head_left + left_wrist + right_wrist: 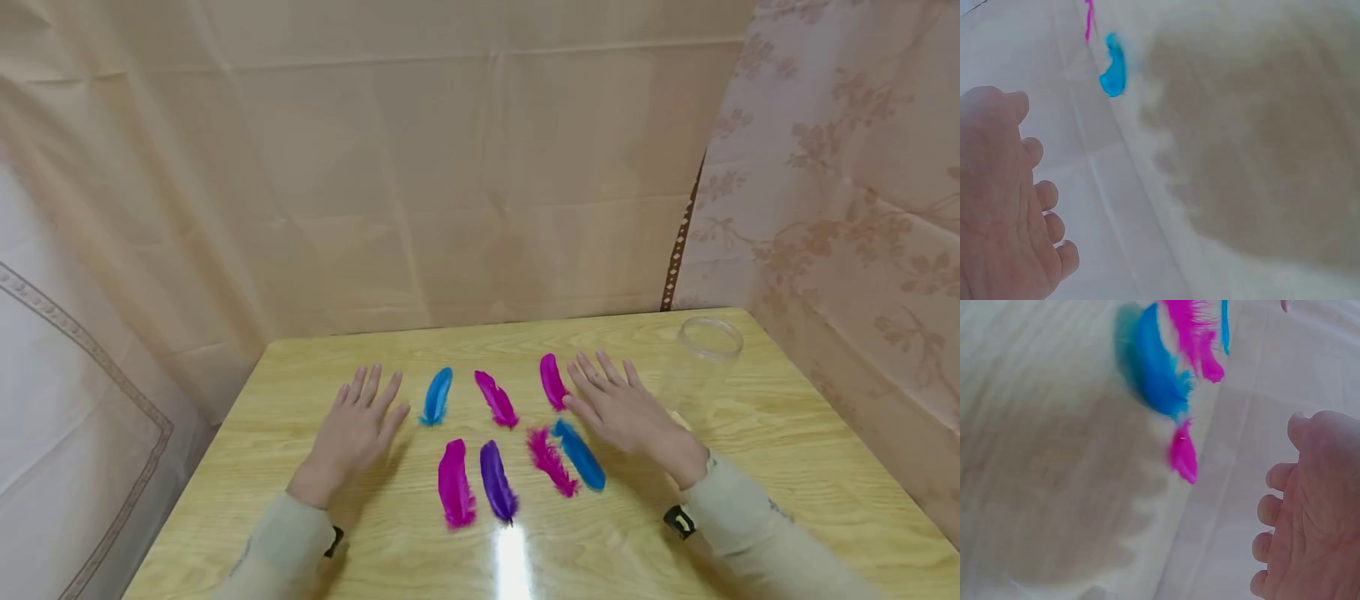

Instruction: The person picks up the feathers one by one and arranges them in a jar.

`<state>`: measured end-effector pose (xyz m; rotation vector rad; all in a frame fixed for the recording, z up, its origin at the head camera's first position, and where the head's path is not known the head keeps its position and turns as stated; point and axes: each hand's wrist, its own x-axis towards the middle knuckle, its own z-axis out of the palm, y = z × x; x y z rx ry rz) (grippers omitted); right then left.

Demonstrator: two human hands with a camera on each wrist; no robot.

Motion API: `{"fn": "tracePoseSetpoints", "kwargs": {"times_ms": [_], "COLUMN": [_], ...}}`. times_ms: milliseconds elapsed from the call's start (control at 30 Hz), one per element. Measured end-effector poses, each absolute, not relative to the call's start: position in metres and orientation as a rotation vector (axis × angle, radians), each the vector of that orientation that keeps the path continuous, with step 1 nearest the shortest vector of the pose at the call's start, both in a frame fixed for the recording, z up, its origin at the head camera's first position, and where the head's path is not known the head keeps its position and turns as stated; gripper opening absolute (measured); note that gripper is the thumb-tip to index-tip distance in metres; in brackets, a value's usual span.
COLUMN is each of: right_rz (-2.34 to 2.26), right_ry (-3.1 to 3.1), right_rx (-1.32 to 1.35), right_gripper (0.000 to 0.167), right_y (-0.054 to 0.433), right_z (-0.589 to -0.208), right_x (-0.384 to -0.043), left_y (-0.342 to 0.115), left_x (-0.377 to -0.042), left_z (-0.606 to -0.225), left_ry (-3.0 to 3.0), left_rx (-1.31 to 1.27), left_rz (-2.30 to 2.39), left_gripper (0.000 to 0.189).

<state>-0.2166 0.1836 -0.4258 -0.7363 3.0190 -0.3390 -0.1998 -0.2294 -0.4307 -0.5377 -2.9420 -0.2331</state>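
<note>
Palm down above the left of the table, my left hand (pixel 351 437) has its fingers spread and holds nothing. Nearest to it lies a blue feather (pixel 437 397). My right hand (pixel 630 408) hovers likewise at the right, close to a magenta feather (pixel 552 382) and a second blue feather (pixel 582 457). Between the hands lie a magenta feather (pixel 496 398), a wide magenta feather (pixel 456 485), a purple feather (pixel 498 482) and a fluffy magenta feather (pixel 551 461). In the wrist views, the left palm (pixel 997 200) and right palm (pixel 1329 512) are bare.
A clear cylindrical container (pixel 701 367) stands at the table's back right, beyond the right hand. The wood-grain table (pixel 225 517) ends at a beige curtain (pixel 465 183) behind and a flowered curtain (pixel 847 208) on the right.
</note>
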Motion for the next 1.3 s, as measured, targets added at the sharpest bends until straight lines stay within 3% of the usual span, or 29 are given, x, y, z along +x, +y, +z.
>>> {"fn": "tracePoseSetpoints", "kwargs": {"times_ms": [600,1000,1133,1300], "right_rz": [-0.173,-0.147,-0.161,-0.429], "right_ry": [3.068,3.184,3.269,3.333], "right_rx": [-0.896,-0.891,-0.874,-0.821], "right_gripper": [0.069,0.073,0.084,0.118], "right_y": [0.186,0.215,0.234,0.258], "right_z": [-0.359,-0.301,-0.294,-0.291], "right_x": [-0.214,-0.203,-0.200,-0.198], "left_y": [-0.207,-0.195,-0.195,-0.194], "left_x": [-0.216,-0.234,-0.239,-0.245], "left_z": [-0.381,-0.359,-0.355,-0.355], "left_ry": [-2.984,-2.957,-2.987,-2.988], "left_rx": [-0.622,-0.677,-0.676,-0.702], "left_rz": [-0.168,-0.077,-0.121,-0.237], "left_gripper": [0.068,0.068,0.068,0.069]}}
